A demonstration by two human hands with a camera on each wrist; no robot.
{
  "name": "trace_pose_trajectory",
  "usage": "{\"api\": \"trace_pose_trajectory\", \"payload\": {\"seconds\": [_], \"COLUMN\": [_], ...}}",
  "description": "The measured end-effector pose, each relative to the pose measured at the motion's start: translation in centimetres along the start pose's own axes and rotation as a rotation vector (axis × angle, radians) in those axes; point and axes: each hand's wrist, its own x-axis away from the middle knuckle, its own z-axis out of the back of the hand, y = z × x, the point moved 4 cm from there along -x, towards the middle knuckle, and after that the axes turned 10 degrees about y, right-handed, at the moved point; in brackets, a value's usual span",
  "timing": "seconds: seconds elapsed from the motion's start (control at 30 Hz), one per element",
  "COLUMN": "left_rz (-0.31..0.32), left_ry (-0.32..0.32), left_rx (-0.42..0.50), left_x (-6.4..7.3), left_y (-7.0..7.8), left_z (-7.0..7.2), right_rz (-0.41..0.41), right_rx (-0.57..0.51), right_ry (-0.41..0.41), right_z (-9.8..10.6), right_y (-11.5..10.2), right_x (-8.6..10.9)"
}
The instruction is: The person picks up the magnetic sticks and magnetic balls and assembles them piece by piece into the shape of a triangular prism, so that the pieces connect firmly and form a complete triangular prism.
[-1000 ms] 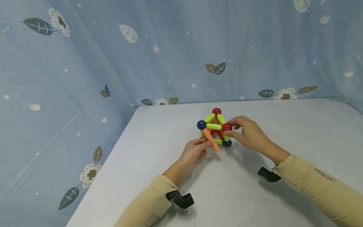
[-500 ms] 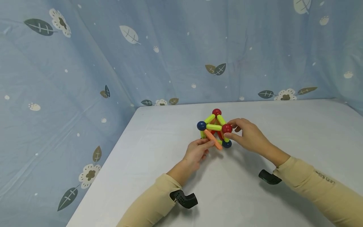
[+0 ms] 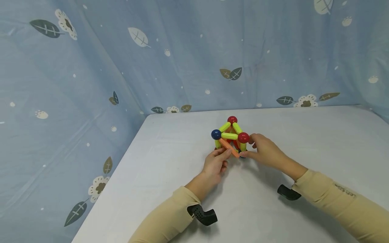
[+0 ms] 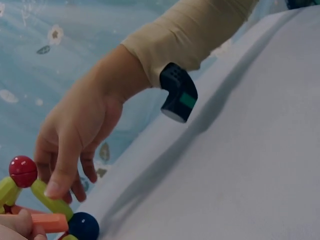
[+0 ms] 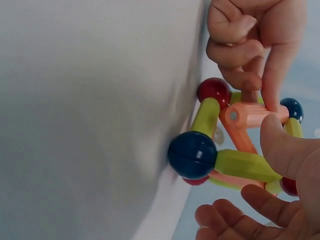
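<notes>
A frame of magnetic balls and sticks stands on the table. My left hand [image 3: 214, 165] pinches an orange magnetic stick [image 3: 228, 147] from below. Its upper end meets the left blue ball [image 3: 216, 134]; its other end shows a bare face in the right wrist view, apart from the lower blue ball [image 5: 192, 155]. My right hand [image 3: 267, 152] is at the frame's right side, below the red ball [image 3: 243, 137]. Thumb and index finger pinch the upright yellow-green stick [image 5: 247, 165]; the other fingers hang loose. Parts of the frame's back are hidden.
The white-covered table [image 3: 170, 141] stretches around the frame. Behind and to the left hangs a blue curtain [image 3: 182, 50] with leaf and flower prints. Dark wrist cameras [image 3: 203, 215] stick out from both sleeves.
My left hand has moved right and slightly up, swinging the orange stick's free end toward the lower blue ball. My right thumb has slid down from the red ball along the yellow-green stick.
</notes>
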Motion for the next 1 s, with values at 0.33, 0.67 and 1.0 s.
{"api": "trace_pose_trajectory", "payload": {"seconds": [0.33, 0.67, 1.0], "left_rz": [0.005, -0.036, -0.312], "left_ry": [0.018, 0.115, 0.185], "left_rx": [0.008, -0.047, -0.17], "left_x": [0.4, 0.4, -0.3], "left_y": [0.1, 1.0, 4.0], "left_z": [-0.2, 3.7, 5.5], "right_rz": [0.006, -0.001, -0.087], "right_rx": [-0.009, 0.0, 0.045], "right_ry": [-0.016, -0.051, -0.048], "right_z": [-1.0, -2.7, -2.6], "right_y": [0.5, 0.3, 0.7], "right_x": [0.2, -0.1, 0.1]}}
